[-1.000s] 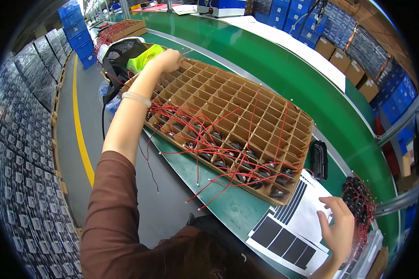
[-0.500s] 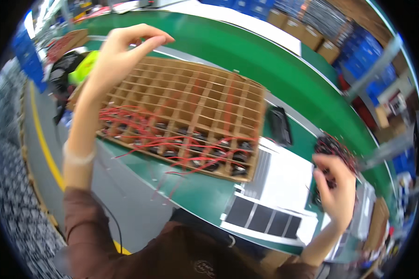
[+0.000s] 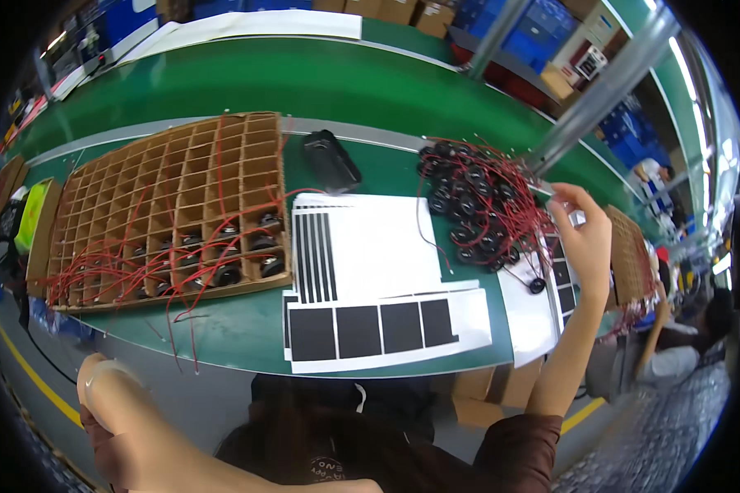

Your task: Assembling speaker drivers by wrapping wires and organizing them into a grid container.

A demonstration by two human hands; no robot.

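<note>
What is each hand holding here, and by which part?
The right hand pinches a thin red wire from the speaker pile. The left hand is out of view.

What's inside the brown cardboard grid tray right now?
The brown cardboard grid tray holds small black round parts with red wires in its nearest rows; wires trail over the front edge. The farther cells look empty, though their walls hide the bottoms.

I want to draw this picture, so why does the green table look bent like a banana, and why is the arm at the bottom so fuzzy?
In the head view, the fisheye lens curves the green table edge toward the rim; the left forearm is smeared at the bottom; the right hand near the pile of black parts with red wires looks sharper; the corners are black.
</note>
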